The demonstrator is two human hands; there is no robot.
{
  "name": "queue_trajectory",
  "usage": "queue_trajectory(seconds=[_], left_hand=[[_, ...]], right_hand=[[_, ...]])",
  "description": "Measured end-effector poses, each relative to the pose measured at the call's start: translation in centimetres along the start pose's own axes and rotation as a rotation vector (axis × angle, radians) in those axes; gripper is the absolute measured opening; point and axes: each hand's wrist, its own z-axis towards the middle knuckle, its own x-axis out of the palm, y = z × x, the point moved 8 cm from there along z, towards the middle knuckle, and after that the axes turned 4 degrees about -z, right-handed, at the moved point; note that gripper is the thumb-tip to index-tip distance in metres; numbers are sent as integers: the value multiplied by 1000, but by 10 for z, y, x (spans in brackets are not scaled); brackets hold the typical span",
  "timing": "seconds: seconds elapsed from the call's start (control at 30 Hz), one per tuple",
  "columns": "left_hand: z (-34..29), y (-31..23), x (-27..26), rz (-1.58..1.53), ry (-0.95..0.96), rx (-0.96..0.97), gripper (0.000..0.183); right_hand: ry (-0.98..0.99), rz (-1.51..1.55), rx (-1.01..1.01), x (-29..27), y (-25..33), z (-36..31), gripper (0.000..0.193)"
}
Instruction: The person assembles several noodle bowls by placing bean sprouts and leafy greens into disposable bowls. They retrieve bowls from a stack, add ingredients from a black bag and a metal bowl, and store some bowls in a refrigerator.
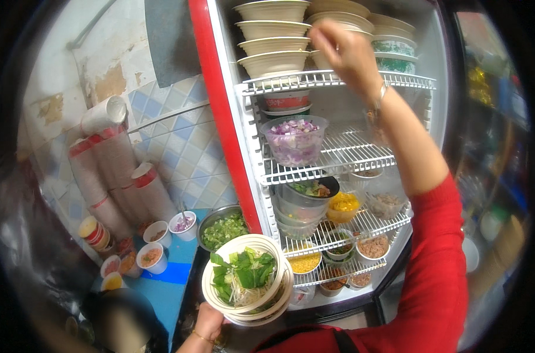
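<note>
My left hand [209, 321] comes in at the lower edge and grips the rims of a few stacked pale bowls. The top bowl [211, 276] holds chopped leafy greens [244, 267] and white bean sprouts [248, 296]. Inside an upright fridge, my right hand [347, 52] is raised at the top shelf, its fingers loosely bent and apart with nothing seen in them. Beside it stand tall stacks of pale bowls [273, 62]; whether the fingertips touch a rim I cannot tell. Below that shelf sits a clear tub of diced purple onion [295, 141].
Lower white wire shelves [361, 235] carry a yellow food tub [344, 206] and a bowl of brownish pieces [373, 247]. At left, a blue counter [185, 253] bears tubs and stacked paper cups [100, 162]. A metal bowl of chopped greens [223, 229] stands beside the red door edge [220, 117].
</note>
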Motion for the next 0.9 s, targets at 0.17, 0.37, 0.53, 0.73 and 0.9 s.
queue_trajectory(seconds=[0.17,0.37,0.53,0.73,0.9], left_hand=[[-2,3,6,4,25,-22,15],[-10,1,15,5,32,-25,15],[-11,-1,16,8,30,-17,15],[-11,-4,17,60,29,4,15],[-9,-10,25,41,71,5,15]], right_hand=[[767,-114,7,68,13,-108,25],[736,37,78,94,0,-150,21],[608,129,47,84,-12,-158,11],[558,24,35,57,-46,-166,8],[532,-40,75,39,-65,-175,6]])
